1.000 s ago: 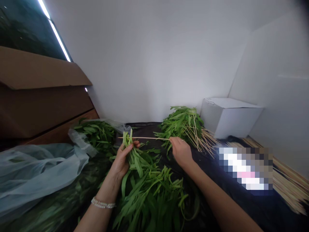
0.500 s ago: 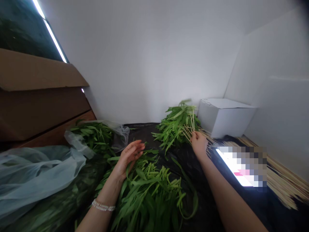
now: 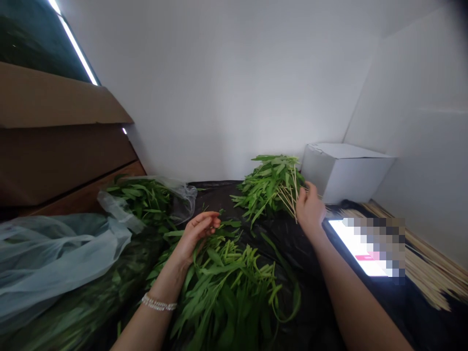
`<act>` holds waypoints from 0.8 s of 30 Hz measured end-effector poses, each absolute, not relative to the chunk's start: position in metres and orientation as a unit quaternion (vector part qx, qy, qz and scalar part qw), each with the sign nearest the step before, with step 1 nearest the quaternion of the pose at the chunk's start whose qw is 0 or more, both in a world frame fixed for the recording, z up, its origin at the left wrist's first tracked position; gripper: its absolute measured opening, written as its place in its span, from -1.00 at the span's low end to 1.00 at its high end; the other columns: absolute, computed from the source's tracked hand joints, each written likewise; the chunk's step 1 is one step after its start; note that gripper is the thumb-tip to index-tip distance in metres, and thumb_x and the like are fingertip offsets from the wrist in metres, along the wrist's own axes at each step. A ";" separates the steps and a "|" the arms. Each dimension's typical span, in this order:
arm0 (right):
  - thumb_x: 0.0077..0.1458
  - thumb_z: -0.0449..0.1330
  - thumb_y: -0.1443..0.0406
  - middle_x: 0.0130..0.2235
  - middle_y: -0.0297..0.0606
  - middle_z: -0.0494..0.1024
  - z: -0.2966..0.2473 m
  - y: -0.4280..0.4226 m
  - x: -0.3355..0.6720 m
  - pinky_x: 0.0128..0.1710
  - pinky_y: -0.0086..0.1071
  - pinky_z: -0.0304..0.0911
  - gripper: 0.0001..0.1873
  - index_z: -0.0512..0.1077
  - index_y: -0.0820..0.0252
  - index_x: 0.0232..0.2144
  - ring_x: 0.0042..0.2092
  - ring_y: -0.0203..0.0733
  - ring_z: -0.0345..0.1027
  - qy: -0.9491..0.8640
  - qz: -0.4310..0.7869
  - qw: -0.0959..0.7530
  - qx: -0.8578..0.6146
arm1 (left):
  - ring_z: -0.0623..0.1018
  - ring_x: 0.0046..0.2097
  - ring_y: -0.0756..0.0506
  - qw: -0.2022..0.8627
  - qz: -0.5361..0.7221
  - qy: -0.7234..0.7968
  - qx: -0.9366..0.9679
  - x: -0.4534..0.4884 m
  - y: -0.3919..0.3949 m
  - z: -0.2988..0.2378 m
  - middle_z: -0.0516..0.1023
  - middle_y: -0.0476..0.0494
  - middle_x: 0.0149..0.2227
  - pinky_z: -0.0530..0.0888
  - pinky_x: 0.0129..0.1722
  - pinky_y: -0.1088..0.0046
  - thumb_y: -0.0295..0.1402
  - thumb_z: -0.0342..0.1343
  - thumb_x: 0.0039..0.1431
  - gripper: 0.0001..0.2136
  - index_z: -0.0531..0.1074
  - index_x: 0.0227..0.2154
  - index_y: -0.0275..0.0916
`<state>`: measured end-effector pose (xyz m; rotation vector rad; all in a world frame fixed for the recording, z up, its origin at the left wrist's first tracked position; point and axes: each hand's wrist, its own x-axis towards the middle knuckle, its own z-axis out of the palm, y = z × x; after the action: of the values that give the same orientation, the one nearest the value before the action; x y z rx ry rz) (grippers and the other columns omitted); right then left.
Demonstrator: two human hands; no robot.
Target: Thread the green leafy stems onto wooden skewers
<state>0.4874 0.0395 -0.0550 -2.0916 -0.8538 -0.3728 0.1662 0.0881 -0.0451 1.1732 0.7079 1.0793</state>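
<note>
My left hand [image 3: 202,233] hovers over the near heap of leafy green stems [image 3: 234,278], its fingers curled in towards the thumb. A tiny dark green bit shows at those fingertips; whether it is held is unclear. My right hand [image 3: 310,210] is beside a bundle of thin wooden skewers [image 3: 288,199], its fingers loosely apart. The skewers carry green leaves [image 3: 265,187] and lie in a pile against the wall. A beaded bracelet [image 3: 159,303] circles my left wrist.
Black plastic sheeting [image 3: 215,195] lies under the greens. At left are a clear bag of leaves [image 3: 146,192], a whitish plastic bag [image 3: 58,248] and a cardboard box [image 3: 62,105]. At right stand a white box [image 3: 329,170], a lit screen [image 3: 360,248] and many loose skewers [image 3: 427,278].
My right hand has let the upright skewers down onto the leafy pile and shifted slightly right, its fingers loosening. My left fingers have curled closer together. The view has tilted slightly.
</note>
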 end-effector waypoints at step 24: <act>0.15 -0.08 0.20 -0.45 -0.19 0.50 -0.084 0.037 0.564 -0.39 -0.34 0.23 -0.59 0.45 0.29 -0.15 -0.42 -0.15 0.35 -0.284 -0.038 0.564 -0.774 | 0.53 -0.33 -0.03 0.627 0.368 0.322 0.607 0.172 0.088 -0.048 0.62 -0.15 -0.36 0.42 -0.28 0.53 -0.21 0.33 -0.07 -0.72 0.60 -0.29 -0.25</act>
<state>0.5636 0.0368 -0.0838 -1.8220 -0.6674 -0.0892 0.1718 0.0883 -0.0480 1.3916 0.7386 0.8439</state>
